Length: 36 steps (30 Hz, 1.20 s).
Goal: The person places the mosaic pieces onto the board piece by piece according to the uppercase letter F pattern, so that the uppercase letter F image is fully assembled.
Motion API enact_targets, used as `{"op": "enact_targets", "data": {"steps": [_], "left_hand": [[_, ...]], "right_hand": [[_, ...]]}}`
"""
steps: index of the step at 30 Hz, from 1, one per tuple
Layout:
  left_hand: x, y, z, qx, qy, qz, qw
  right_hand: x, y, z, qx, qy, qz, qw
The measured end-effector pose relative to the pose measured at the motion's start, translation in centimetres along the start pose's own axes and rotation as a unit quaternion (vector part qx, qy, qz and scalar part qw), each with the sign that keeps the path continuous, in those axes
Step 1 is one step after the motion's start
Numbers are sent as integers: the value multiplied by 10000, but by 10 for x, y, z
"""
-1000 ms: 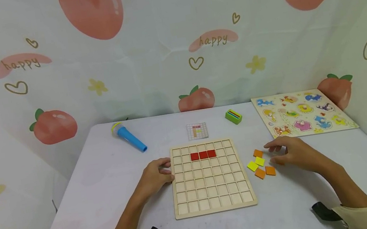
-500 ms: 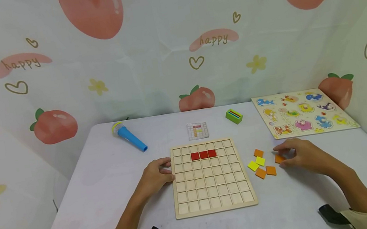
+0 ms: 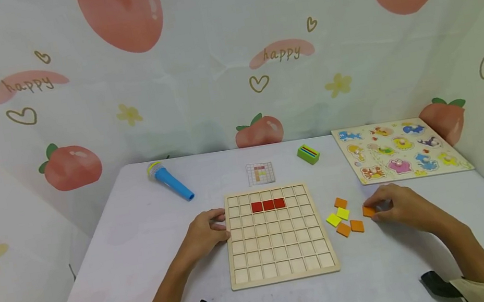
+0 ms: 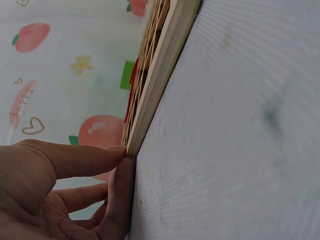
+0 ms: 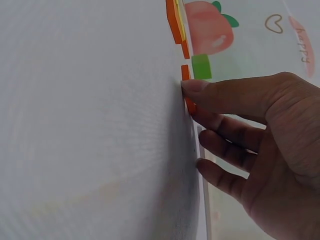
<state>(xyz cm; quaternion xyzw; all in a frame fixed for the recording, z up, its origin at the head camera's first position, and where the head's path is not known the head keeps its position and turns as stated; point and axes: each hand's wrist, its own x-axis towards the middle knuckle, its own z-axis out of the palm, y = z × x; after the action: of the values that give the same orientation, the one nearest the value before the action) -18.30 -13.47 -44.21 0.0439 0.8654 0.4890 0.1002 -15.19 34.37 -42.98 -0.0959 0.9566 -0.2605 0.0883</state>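
Observation:
A wooden grid board (image 3: 279,240) lies flat, with three red tiles (image 3: 268,205) side by side in an upper row. My left hand (image 3: 204,235) touches its left edge with the thumb and index finger spread apart; the left wrist view shows the fingertips against the board's side (image 4: 162,65). To the right of the board my right hand (image 3: 400,207) pinches an orange tile (image 3: 368,210) by its edges at the tabletop. The thumb and index finger (image 5: 215,95) hold that tile in the right wrist view. Loose orange tiles (image 3: 357,226) and two yellow tiles (image 3: 342,213) lie between.
Behind the board lies a small card with a coloured grid pattern (image 3: 260,173). A blue toy microphone (image 3: 173,183) is at the back left, a green striped block (image 3: 308,154) at the back. An animal puzzle board (image 3: 401,149) occupies the back right.
My right hand has moved a little to the right, drawing one orange tile away from the loose tiles, and now pinches it. The left hand and the board have stayed put.

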Motion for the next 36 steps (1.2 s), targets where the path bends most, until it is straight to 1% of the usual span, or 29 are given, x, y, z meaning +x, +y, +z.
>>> {"op": "enact_targets", "data": {"steps": [14, 23, 30, 36], "left_hand": [[0, -2, 0, -84, -15, 7, 10000], [0, 0, 1, -18, 68, 2, 10000], [1, 1, 2, 14, 62, 41, 10000], [1, -1, 3, 24, 67, -2, 10000]], "right_hand": [[-3, -1, 1, -11, 54, 38, 10000], [-4, -2, 2, -103, 77, -16, 9999], [-4, -3, 2, -129, 102, -51, 9999], [-3, -4, 3, -95, 164, -82, 9998]]}}
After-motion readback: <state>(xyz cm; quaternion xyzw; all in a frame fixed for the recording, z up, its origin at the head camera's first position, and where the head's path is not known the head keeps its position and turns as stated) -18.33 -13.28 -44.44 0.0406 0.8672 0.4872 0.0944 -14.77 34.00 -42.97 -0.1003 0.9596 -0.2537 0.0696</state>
